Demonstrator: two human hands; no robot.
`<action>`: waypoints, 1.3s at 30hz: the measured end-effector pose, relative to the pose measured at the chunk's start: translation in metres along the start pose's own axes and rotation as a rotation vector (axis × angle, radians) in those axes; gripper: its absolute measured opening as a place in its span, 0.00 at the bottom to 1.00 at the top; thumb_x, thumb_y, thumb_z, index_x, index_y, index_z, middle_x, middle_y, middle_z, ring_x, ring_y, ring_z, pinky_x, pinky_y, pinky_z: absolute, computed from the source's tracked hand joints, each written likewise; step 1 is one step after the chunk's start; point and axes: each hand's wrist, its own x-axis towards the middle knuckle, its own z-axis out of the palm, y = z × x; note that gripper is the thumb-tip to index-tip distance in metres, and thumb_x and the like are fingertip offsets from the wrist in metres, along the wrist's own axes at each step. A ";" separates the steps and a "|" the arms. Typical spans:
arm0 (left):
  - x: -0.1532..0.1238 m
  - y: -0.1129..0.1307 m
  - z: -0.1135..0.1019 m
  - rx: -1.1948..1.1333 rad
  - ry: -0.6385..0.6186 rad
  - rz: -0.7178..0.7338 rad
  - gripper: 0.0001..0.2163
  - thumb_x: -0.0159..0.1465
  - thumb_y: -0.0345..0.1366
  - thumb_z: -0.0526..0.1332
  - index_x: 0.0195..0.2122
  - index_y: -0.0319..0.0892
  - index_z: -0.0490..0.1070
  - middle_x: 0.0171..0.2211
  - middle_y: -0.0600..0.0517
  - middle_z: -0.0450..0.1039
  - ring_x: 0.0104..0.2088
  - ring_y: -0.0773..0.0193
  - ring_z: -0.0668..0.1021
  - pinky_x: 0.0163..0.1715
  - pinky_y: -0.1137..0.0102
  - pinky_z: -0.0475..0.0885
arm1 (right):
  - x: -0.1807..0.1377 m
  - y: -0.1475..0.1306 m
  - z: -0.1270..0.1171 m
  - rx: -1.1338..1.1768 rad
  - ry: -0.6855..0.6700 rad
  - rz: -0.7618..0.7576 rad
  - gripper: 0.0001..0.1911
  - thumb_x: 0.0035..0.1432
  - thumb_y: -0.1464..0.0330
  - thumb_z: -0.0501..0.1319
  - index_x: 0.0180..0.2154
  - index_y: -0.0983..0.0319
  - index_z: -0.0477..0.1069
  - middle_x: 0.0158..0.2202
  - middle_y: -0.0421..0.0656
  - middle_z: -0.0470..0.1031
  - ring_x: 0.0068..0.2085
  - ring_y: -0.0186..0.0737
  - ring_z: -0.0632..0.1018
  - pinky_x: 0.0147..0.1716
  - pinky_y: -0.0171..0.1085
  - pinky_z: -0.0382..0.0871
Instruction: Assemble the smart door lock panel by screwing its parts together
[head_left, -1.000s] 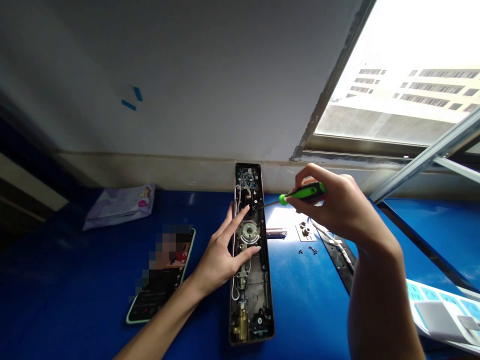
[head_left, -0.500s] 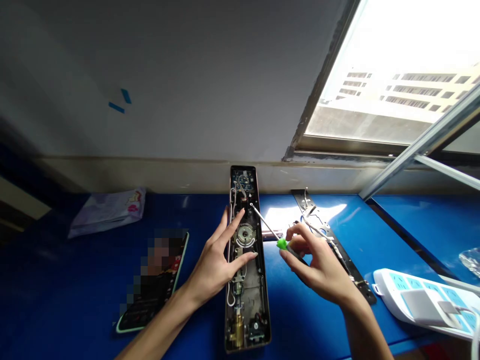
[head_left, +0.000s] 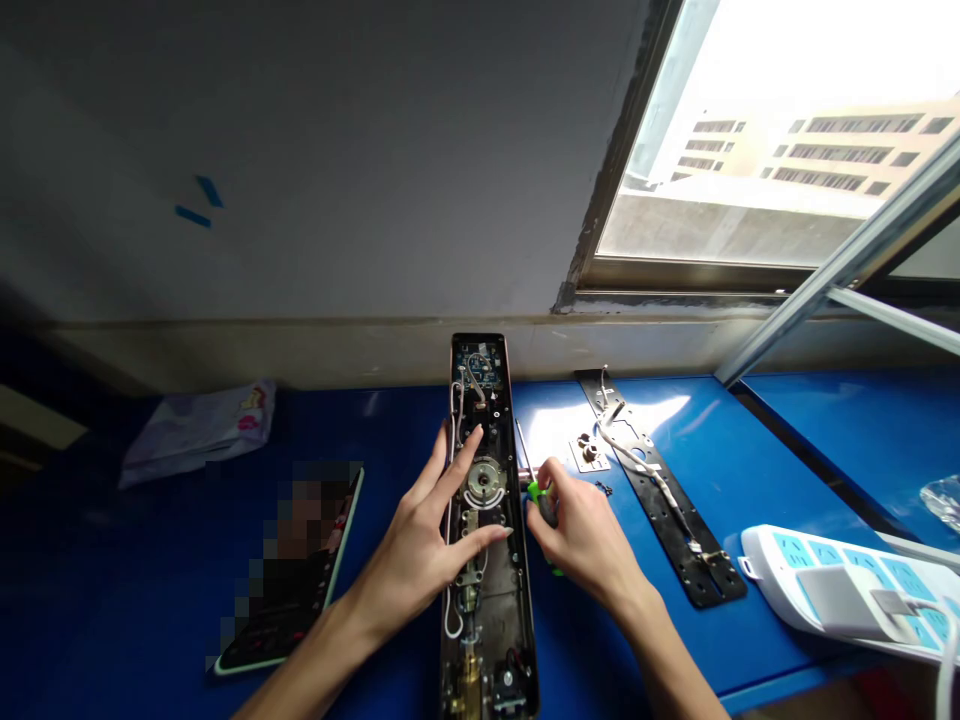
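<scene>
A long opened door-lock body (head_left: 487, 580) lies lengthwise on the blue table (head_left: 637, 620), its circuit board, wires and round metal gear exposed. My left hand (head_left: 431, 540) rests on it with fingers spread, thumb and forefinger framing the gear. My right hand (head_left: 581, 540) lies low on the table just right of the lock, fingers closed round a green-handled screwdriver (head_left: 534, 485). Its thin shaft points away along the lock's right edge.
A black metal backplate (head_left: 660, 500) with a white cable lies to the right, with a small metal piece (head_left: 585, 452) and loose screws (head_left: 600, 488) beside it. A white power strip (head_left: 840, 590) sits far right, a phone (head_left: 292, 570) left, a plastic packet (head_left: 199, 425) back left.
My right hand came down from above the lock's upper end to the table beside it, bringing the screwdriver low. The left hand stayed on the lock. The camera shifted slightly.
</scene>
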 end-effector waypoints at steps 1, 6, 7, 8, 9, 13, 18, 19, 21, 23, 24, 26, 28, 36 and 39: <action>0.000 0.000 0.000 0.013 -0.012 0.011 0.46 0.66 0.46 0.72 0.79 0.61 0.45 0.79 0.43 0.45 0.75 0.42 0.56 0.70 0.48 0.64 | -0.002 -0.002 0.001 -0.007 -0.005 -0.007 0.05 0.61 0.70 0.59 0.38 0.56 0.63 0.27 0.37 0.70 0.27 0.40 0.71 0.30 0.37 0.56; 0.002 0.006 -0.003 0.135 -0.008 0.057 0.41 0.71 0.48 0.66 0.79 0.56 0.44 0.80 0.38 0.43 0.74 0.36 0.60 0.66 0.42 0.70 | -0.007 -0.006 0.000 -0.015 0.007 -0.013 0.05 0.62 0.68 0.61 0.38 0.57 0.64 0.33 0.40 0.75 0.32 0.41 0.75 0.33 0.37 0.63; 0.004 0.009 -0.004 0.177 0.029 0.090 0.37 0.73 0.47 0.64 0.78 0.55 0.48 0.80 0.38 0.42 0.75 0.35 0.60 0.66 0.40 0.70 | -0.008 -0.004 -0.003 -0.009 0.016 -0.011 0.06 0.63 0.67 0.62 0.38 0.57 0.64 0.33 0.39 0.75 0.32 0.41 0.75 0.32 0.37 0.64; 0.007 0.014 -0.004 0.215 0.071 0.137 0.33 0.74 0.45 0.63 0.77 0.53 0.54 0.80 0.39 0.41 0.76 0.35 0.59 0.66 0.38 0.69 | -0.008 -0.002 -0.008 -0.001 0.030 -0.005 0.07 0.64 0.64 0.63 0.37 0.57 0.65 0.32 0.39 0.75 0.31 0.40 0.76 0.32 0.36 0.65; 0.011 0.019 -0.004 0.244 0.104 0.196 0.29 0.74 0.43 0.62 0.74 0.51 0.60 0.80 0.40 0.42 0.76 0.35 0.58 0.67 0.38 0.68 | -0.007 0.002 -0.014 0.005 0.052 0.005 0.08 0.66 0.62 0.63 0.37 0.57 0.65 0.32 0.39 0.75 0.31 0.39 0.76 0.32 0.36 0.66; 0.035 0.044 -0.003 0.254 0.042 0.395 0.17 0.74 0.37 0.61 0.63 0.44 0.74 0.70 0.42 0.69 0.73 0.43 0.65 0.67 0.44 0.73 | 0.004 0.029 -0.046 -0.006 0.193 0.102 0.10 0.72 0.60 0.58 0.39 0.58 0.70 0.32 0.40 0.78 0.30 0.38 0.78 0.32 0.37 0.70; 0.066 0.066 0.014 0.339 -0.175 0.479 0.12 0.73 0.34 0.62 0.53 0.39 0.80 0.54 0.42 0.82 0.65 0.39 0.74 0.60 0.44 0.80 | 0.024 0.057 -0.059 -0.079 0.229 0.148 0.07 0.69 0.66 0.65 0.47 0.61 0.75 0.40 0.42 0.82 0.40 0.40 0.82 0.42 0.42 0.78; 0.070 0.068 0.018 0.363 -0.196 0.480 0.11 0.72 0.34 0.63 0.52 0.38 0.80 0.53 0.42 0.82 0.65 0.37 0.74 0.60 0.43 0.80 | 0.027 0.059 -0.057 -0.096 0.219 0.146 0.10 0.69 0.64 0.66 0.48 0.62 0.76 0.43 0.43 0.81 0.42 0.41 0.82 0.45 0.44 0.79; 0.075 0.070 0.026 0.391 -0.224 0.480 0.10 0.71 0.34 0.64 0.50 0.37 0.81 0.52 0.41 0.82 0.66 0.35 0.73 0.61 0.42 0.79 | 0.032 0.061 -0.050 -0.123 0.204 0.145 0.13 0.70 0.61 0.66 0.50 0.62 0.76 0.47 0.44 0.80 0.45 0.41 0.82 0.48 0.47 0.80; 0.076 0.069 0.028 0.382 -0.233 0.484 0.10 0.72 0.33 0.64 0.50 0.36 0.81 0.53 0.40 0.82 0.66 0.34 0.73 0.62 0.41 0.78 | 0.034 0.062 -0.043 -0.137 0.202 0.147 0.14 0.71 0.60 0.65 0.52 0.62 0.76 0.50 0.46 0.80 0.46 0.42 0.82 0.48 0.47 0.81; 0.075 0.068 0.026 0.365 -0.225 0.483 0.11 0.72 0.33 0.63 0.52 0.37 0.80 0.54 0.40 0.82 0.67 0.35 0.72 0.62 0.42 0.78 | 0.035 0.062 -0.042 -0.138 0.207 0.145 0.14 0.71 0.60 0.65 0.52 0.62 0.76 0.50 0.46 0.80 0.46 0.42 0.82 0.47 0.46 0.81; 0.071 0.063 0.017 0.316 -0.177 0.462 0.15 0.73 0.33 0.62 0.58 0.39 0.78 0.59 0.40 0.79 0.68 0.38 0.71 0.63 0.43 0.77 | 0.035 0.060 -0.041 -0.127 0.231 0.129 0.13 0.71 0.60 0.65 0.50 0.62 0.76 0.47 0.44 0.80 0.44 0.41 0.82 0.46 0.46 0.81; 0.064 0.054 0.003 0.254 -0.091 0.406 0.18 0.72 0.33 0.62 0.63 0.42 0.74 0.66 0.41 0.73 0.71 0.41 0.68 0.65 0.44 0.76 | 0.033 0.054 -0.046 -0.097 0.273 0.095 0.08 0.70 0.64 0.65 0.45 0.62 0.76 0.41 0.43 0.81 0.41 0.40 0.82 0.44 0.44 0.80; 0.016 0.002 -0.020 0.060 0.100 0.198 0.27 0.69 0.32 0.61 0.69 0.51 0.65 0.75 0.44 0.56 0.73 0.41 0.62 0.71 0.39 0.63 | 0.005 -0.027 -0.049 0.154 0.344 -0.260 0.04 0.67 0.68 0.65 0.43 0.57 0.72 0.38 0.41 0.82 0.38 0.39 0.82 0.40 0.38 0.77; 0.005 -0.006 -0.013 0.016 0.084 0.155 0.27 0.69 0.33 0.60 0.70 0.51 0.64 0.76 0.43 0.51 0.75 0.40 0.61 0.71 0.39 0.61 | 0.001 -0.049 -0.031 0.190 0.277 -0.372 0.04 0.67 0.70 0.64 0.43 0.57 0.72 0.37 0.40 0.82 0.36 0.38 0.82 0.37 0.37 0.77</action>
